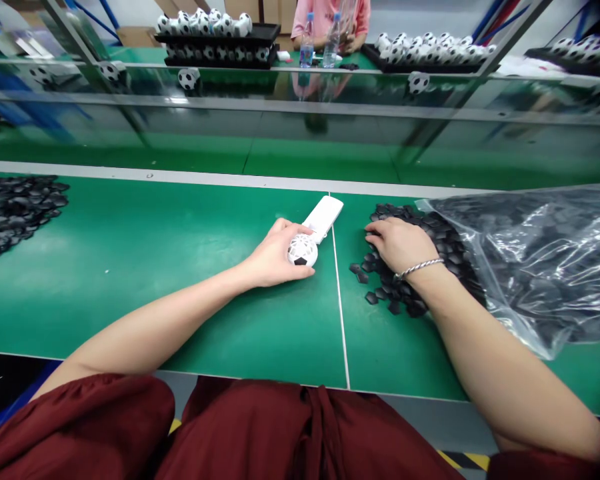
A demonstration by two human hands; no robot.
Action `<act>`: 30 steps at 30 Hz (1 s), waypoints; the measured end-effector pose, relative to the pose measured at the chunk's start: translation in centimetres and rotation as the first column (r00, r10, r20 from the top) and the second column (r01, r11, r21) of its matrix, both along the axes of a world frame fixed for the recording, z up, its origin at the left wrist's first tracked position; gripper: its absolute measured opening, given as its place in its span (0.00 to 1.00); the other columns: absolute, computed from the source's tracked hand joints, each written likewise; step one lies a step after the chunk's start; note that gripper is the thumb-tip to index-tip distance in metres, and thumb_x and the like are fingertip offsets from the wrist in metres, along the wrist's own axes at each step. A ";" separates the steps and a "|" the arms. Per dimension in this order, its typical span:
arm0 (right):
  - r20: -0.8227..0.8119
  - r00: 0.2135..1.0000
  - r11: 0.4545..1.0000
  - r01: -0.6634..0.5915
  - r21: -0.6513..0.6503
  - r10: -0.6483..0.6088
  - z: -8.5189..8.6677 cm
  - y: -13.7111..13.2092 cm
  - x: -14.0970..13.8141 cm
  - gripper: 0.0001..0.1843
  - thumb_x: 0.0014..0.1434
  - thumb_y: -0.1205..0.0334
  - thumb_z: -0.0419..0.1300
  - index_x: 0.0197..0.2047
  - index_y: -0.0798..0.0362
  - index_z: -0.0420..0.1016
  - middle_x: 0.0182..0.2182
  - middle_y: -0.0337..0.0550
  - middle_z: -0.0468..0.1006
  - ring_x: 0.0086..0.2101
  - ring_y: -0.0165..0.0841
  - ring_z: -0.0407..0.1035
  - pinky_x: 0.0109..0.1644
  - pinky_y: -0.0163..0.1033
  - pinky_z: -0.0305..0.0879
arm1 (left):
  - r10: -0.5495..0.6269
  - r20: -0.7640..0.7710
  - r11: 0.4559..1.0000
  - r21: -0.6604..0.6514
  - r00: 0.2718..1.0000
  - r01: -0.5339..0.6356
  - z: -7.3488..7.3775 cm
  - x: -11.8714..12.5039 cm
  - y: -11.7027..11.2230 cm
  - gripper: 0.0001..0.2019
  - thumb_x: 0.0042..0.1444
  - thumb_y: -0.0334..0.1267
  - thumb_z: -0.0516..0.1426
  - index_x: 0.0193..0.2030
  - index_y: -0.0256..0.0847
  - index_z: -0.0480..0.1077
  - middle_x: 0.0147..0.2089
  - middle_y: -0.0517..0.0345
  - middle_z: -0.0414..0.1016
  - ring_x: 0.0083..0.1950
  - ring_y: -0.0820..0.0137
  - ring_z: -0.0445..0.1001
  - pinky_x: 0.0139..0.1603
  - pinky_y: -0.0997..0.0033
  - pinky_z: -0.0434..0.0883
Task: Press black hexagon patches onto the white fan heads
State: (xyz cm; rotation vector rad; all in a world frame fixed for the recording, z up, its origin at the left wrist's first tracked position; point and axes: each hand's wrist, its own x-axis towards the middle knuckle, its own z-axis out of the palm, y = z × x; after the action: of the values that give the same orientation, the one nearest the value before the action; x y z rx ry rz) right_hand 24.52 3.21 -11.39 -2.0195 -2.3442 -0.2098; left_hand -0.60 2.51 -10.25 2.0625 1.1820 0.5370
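Observation:
My left hand (276,257) is closed around a white plastic soccer ball piece (303,251), thumb and fingers on its sides. The ball has an openwork pattern and one black patch on the side toward me. A flat white handle (325,217) extends from behind it, pointing away and to the right. My right hand (397,245), with a bracelet on the wrist, reaches into a pile of small black pentagon pieces (445,243). Its fingers are bent down among the pieces, and whether they pinch one is hidden.
A clear plastic bag of black pieces (545,260) lies at the right. Another pile of black pieces (17,207) is at the far left. Beyond the green table (180,220) runs a belt (290,143). Across it, a person in pink (330,23) is near trays of soccer balls (430,57).

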 end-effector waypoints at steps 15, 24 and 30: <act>-0.314 0.943 0.992 -0.090 0.088 0.113 0.6 -0.3 -0.5 0.03 0.52 0.62 0.58 0.30 0.52 0.71 0.27 0.40 0.72 0.27 0.32 0.67 0.30 0.37 0.61 | -0.043 -0.027 0.999 0.032 0.999 0.044 0.6 -0.4 0.8 0.26 0.42 0.39 0.60 0.51 0.40 0.62 0.49 0.51 0.63 0.49 0.62 0.64 0.52 0.57 0.63; -0.903 0.429 0.943 -0.299 -0.150 -0.008 1.6 -1.6 -2.9 0.11 0.53 0.57 0.58 0.36 0.54 0.72 0.28 0.43 0.75 0.27 0.31 0.71 0.34 0.40 0.70 | -0.126 -0.038 0.984 0.119 0.991 0.130 0.4 -0.4 0.7 0.25 0.41 0.32 0.56 0.49 0.40 0.63 0.48 0.53 0.64 0.50 0.63 0.65 0.51 0.62 0.64; -0.967 0.160 0.878 -0.408 -0.250 -0.200 1.6 -2.9 -4.8 0.15 0.45 0.56 0.65 0.32 0.55 0.68 0.27 0.41 0.75 0.31 0.33 0.73 0.35 0.39 0.73 | -0.130 -0.061 0.975 0.175 0.990 0.139 0.2 -0.3 0.5 0.24 0.40 0.32 0.56 0.48 0.39 0.63 0.47 0.53 0.65 0.49 0.63 0.66 0.50 0.62 0.65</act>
State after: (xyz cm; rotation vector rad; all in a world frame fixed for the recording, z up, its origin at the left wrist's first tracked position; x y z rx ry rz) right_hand 19.71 0.35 -9.80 -1.2047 -1.5447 1.4234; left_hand -0.89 3.06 -10.05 2.3018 1.0446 0.5470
